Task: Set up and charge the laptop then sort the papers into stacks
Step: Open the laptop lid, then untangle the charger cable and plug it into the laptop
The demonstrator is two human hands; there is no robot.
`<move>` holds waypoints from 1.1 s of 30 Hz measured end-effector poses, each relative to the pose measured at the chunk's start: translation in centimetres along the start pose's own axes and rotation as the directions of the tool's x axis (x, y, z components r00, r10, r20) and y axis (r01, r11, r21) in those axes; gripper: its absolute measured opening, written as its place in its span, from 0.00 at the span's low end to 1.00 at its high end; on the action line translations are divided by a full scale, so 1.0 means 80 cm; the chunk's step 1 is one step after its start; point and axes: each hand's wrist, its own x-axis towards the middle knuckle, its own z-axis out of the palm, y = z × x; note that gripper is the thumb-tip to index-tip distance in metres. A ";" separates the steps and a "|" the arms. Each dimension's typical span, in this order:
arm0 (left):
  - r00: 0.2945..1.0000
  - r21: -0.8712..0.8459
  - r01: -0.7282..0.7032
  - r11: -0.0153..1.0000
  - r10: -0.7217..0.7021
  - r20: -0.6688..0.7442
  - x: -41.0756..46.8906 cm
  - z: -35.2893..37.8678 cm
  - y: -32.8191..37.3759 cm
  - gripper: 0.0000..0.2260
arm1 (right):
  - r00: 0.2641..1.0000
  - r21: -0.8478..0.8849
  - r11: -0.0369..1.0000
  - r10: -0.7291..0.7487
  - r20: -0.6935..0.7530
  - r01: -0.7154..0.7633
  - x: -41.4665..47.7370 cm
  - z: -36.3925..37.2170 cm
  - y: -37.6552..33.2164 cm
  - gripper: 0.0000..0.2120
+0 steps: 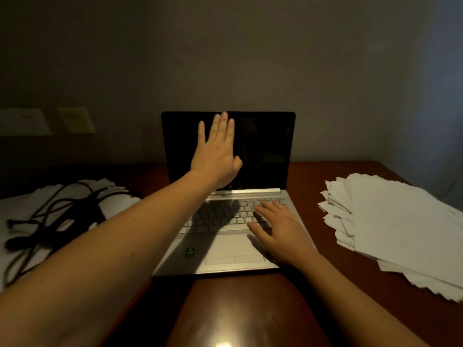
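Standing open mid-desk [238, 309]: silver laptop [265, 146], screen black, lid upright | left hand [215, 156]: fingers straight, flat against screen | right hand [280, 231]: fingers spread loosely over keyboard, gripping nothing | black charger cable [62, 211]: tangled atop left papers [20, 209] | right papers [400, 226]: loose fanned stack

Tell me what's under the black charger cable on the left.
The tangled charger cable lies on a spread of white papers, which show around and between its loops. Whatever lies beneath those papers is covered and cannot be seen.
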 end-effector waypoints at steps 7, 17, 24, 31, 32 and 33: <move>0.910 0.019 -0.172 0.985 0.151 0.387 -0.110 -0.018 -0.041 0.28 | 0.999 0.025 0.999 -0.041 0.004 0.041 -0.009 -0.014 -0.023 0.25; 0.901 0.084 0.164 0.983 -0.184 0.394 -0.256 -0.106 -0.221 0.22 | 0.953 0.099 0.952 -0.295 0.068 0.288 0.012 0.033 -0.234 0.13; 0.768 -0.029 0.458 0.888 -0.380 0.515 -0.337 -0.090 -0.310 0.20 | 0.960 0.246 0.946 -0.249 0.128 0.213 0.042 0.087 -0.316 0.12; 0.757 -0.329 0.607 0.723 -0.402 0.515 -0.351 -0.040 -0.316 0.23 | 0.962 0.250 0.968 -0.062 0.266 -0.006 0.063 0.116 -0.330 0.09; 0.751 -0.400 0.628 0.667 -0.385 0.537 -0.348 -0.040 -0.312 0.23 | 0.958 0.247 0.969 -0.062 0.280 -0.010 0.065 0.118 -0.331 0.09; 0.744 -0.446 0.638 0.628 -0.353 0.568 -0.344 -0.042 -0.310 0.22 | 0.956 0.251 0.968 -0.065 0.286 -0.010 0.066 0.119 -0.333 0.09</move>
